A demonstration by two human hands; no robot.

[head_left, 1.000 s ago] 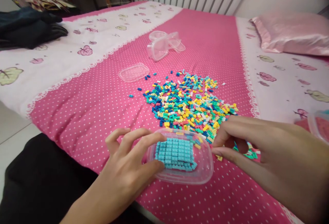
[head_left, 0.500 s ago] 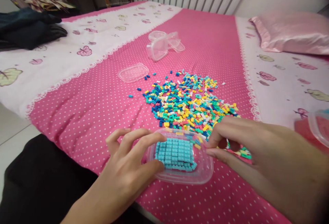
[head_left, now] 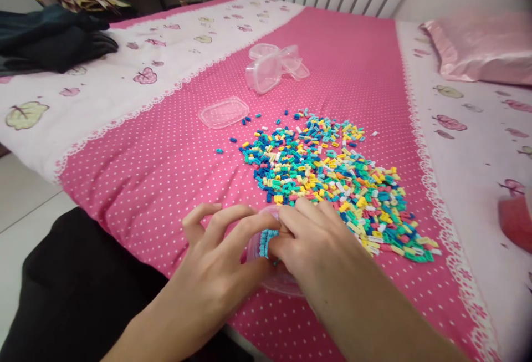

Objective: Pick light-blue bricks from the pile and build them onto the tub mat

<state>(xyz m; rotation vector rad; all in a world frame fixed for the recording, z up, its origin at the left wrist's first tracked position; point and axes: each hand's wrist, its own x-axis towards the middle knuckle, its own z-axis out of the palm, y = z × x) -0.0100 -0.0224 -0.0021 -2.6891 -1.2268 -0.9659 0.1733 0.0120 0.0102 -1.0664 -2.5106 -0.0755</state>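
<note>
A clear plastic container [head_left: 285,285] lies in front of me on the bed, with rows of light-blue toy bricks [head_left: 266,243] packed in it. My left hand [head_left: 224,256] grips its left side, thumb and index finger curved round the left end of the bricks. Its other fingers are bent and raised. Over the right part of the container is my right hand [head_left: 320,245], its fingers curled down and close together at the bricks. The back of that hand hides most of the bricks, and I cannot see what its fingertips pinch.
Beyond the container spreads a pile of loose multicoloured bricks [head_left: 332,179]. A clear lid [head_left: 224,112] and several clear boxes [head_left: 266,72] lie farther back. A pink pillow [head_left: 482,49] is at right, dark clothing [head_left: 54,40] at left, and a red tub [head_left: 515,223] at the right edge.
My right hand has moved left from beyond the container's right rim to over the bricks, covering most of them. My left hand keeps its hold. The view has shifted slightly.
</note>
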